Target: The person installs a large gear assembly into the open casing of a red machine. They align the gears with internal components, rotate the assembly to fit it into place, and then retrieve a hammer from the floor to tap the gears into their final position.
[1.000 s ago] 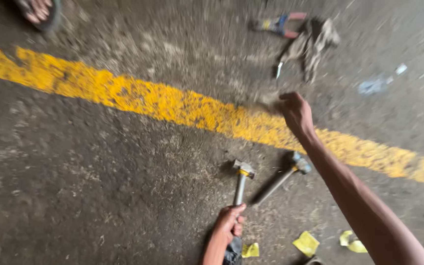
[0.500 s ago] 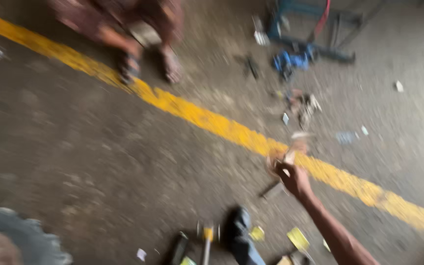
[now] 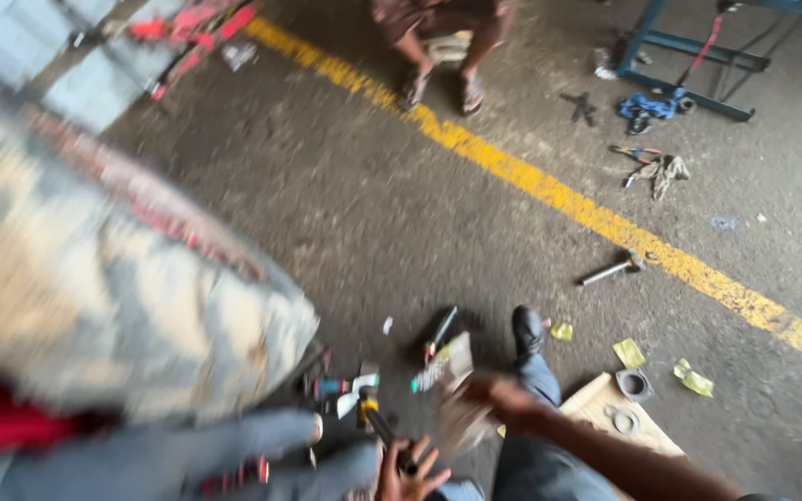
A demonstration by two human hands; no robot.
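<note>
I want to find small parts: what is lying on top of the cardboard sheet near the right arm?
On the cardboard sheet lie a ring-shaped part and, at its far corner, a grey cup-shaped part. The right arm covers its near edge, so anything there is hidden.

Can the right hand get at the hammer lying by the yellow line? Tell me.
Probably yes. The right hand is low by the knee, the hammer lies up and to its right, and only bare floor shows between them.
</note>
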